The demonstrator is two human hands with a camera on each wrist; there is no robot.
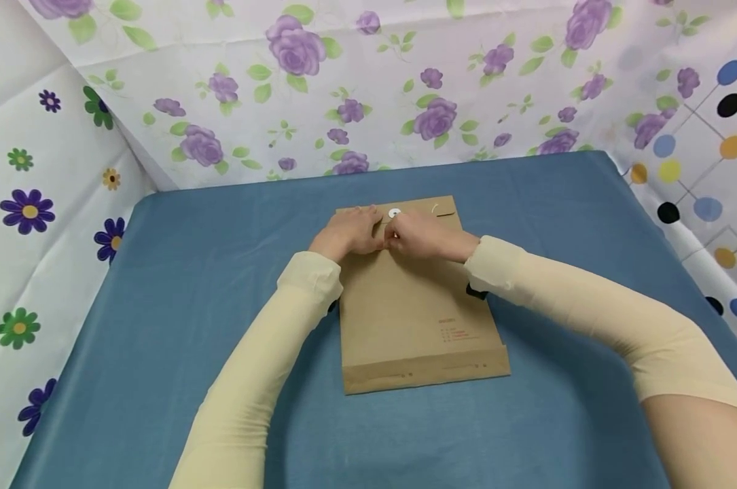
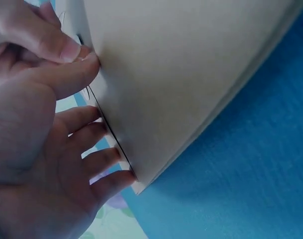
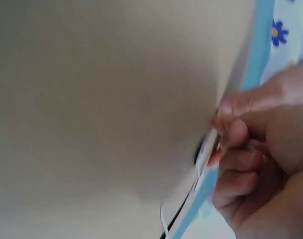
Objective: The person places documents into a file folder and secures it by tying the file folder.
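Note:
A brown kraft paper document envelope (image 1: 414,305) lies flat, its flap at the far end. On the flap is a white round button (image 1: 394,213); a thin white string (image 3: 162,214) trails along it. My left hand (image 1: 352,231) rests over the flap's left part, fingers spread on it and thumb at its edge. Beside it, touching thumb to fingertips, my right hand (image 1: 414,234) has curled fingers and pinches at the flap edge near the button. A thin white bit shows between the fingertips in the left wrist view; I cannot tell for certain that it is the string.
A blue cloth (image 1: 209,272) covers the table. Behind it hangs a sheet with purple roses (image 1: 295,44); patterned sheets also hang left and right. Red print (image 1: 456,331) and a folded strip (image 1: 426,370) mark the envelope's near end.

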